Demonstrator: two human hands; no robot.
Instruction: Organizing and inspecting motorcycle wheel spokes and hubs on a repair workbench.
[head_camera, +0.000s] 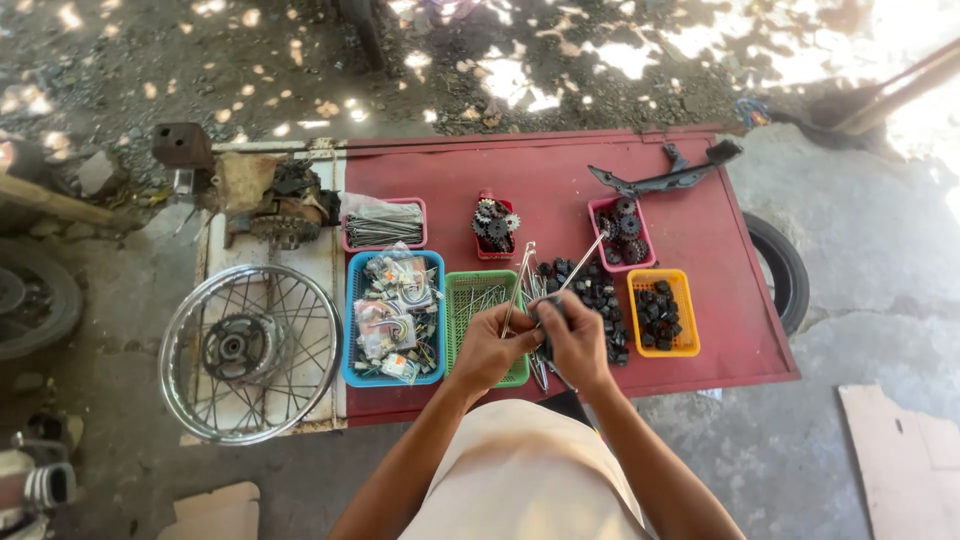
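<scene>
Left hand (487, 350) pinches a metal spoke (516, 285); right hand (575, 340) closes around a small black part (546, 312) and another spoke, work apparently midway, many black parts (600, 295) left on the bench (560, 180).

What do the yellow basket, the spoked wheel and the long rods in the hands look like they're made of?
Yellow basket: looks like moulded plastic, with slotted walls and a flat bright colour. Spoked wheel: likely chromed or polished steel, since its rim and thin spokes shine. Long rods, held by both hands: probably bare metal, thin, grey and glinting.
</scene>
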